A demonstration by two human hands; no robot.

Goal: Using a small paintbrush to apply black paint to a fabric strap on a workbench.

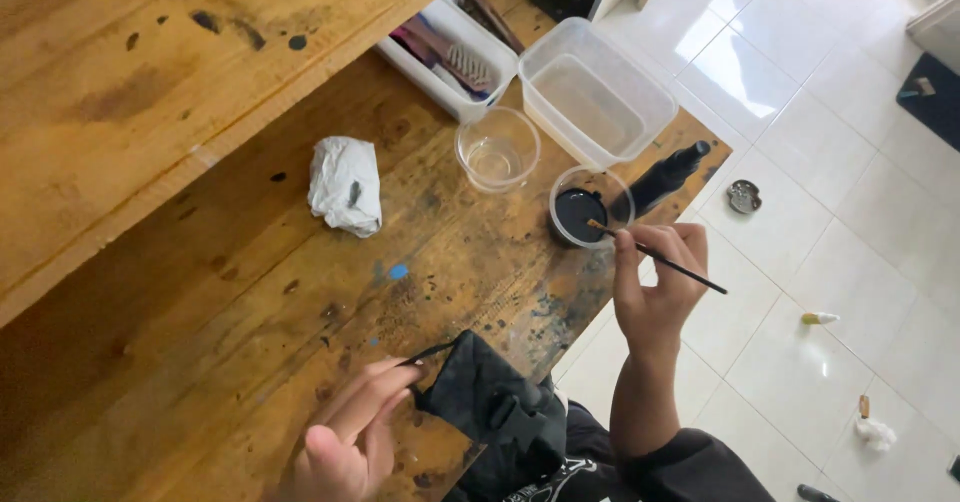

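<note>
My right hand [655, 287] holds a thin paintbrush [660, 258] with a dark handle, its tip over a small clear cup of black paint [582, 210] near the table's right edge. My left hand [350, 432] rests at the near edge of the wooden table [250, 292], fingers pinching the corner of a black folded piece [480, 392] that lies flat on the table. A black painted bottle-shaped object [668, 174] lies just beyond the paint cup.
An empty clear cup [497, 149], a clear plastic tub [597, 92], a white tray of brushes and tools [450, 54] and a crumpled white tissue [345, 184] stand on the table. A wooden shelf [150, 72] rises at left. Small items lie on the white tiled floor [830, 252].
</note>
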